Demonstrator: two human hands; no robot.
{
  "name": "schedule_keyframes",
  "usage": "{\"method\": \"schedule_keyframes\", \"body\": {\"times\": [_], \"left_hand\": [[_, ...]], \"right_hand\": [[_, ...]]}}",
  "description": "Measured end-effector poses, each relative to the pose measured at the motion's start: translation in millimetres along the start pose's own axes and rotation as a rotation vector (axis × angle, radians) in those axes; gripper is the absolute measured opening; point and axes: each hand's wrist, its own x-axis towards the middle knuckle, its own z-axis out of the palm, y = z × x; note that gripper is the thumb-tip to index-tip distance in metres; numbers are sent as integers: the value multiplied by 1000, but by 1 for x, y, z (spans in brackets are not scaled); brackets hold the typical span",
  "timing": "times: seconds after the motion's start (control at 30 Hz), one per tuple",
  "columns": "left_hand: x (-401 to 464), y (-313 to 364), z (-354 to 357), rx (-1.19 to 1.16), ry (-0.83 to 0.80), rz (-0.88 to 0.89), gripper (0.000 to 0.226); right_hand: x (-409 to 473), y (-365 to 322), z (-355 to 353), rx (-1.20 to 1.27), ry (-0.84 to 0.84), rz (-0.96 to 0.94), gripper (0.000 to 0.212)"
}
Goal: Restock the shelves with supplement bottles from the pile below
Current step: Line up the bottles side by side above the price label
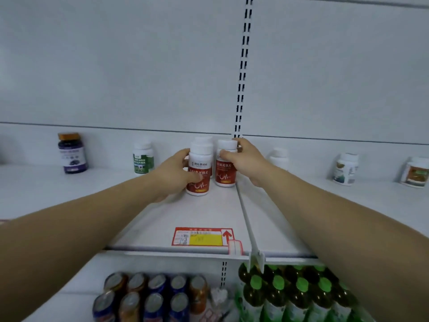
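Two white bottles with red labels stand upright on the white shelf (162, 219), near its back. My left hand (175, 171) grips the left red-label bottle (200, 169) from its left side. My right hand (246, 159) grips the right red-label bottle (225, 166), thumb across its neck and fingers behind it. A third white-capped bottle (204, 138) stands behind the left one, mostly hidden. Both held bottles rest on the shelf surface.
Single bottles line the back wall: a purple one (72, 153), a green-label one (143, 159), a plain white one (279, 158) and two more at right (346, 168) (415, 171). A divider rail (246, 219) splits the shelf. Cans (148, 296) and green-capped bottles (290, 289) fill the shelf below.
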Motion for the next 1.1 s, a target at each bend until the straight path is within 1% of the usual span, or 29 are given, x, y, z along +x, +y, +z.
{"method": "schedule_keyframes", "body": {"times": [0.23, 0.4, 0.57, 0.67, 0.87, 1.1], "left_hand": [[20, -3, 8, 18, 61, -34, 69], [28, -4, 15, 40, 71, -39, 69], [31, -3, 19, 50, 74, -44, 64], [30, -3, 21, 55, 73, -40, 64], [30, -5, 21, 63, 72, -38, 68], [31, -4, 20, 96, 69, -29, 72]], "right_hand": [[31, 12, 0, -78, -18, -52, 51], [34, 15, -3, -105, -20, -82, 53], [31, 14, -4, -129, -3, -76, 53], [29, 11, -5, -155, -28, -64, 55], [28, 9, -3, -220, -53, -65, 51], [25, 8, -3, -251, -62, -71, 56]]}}
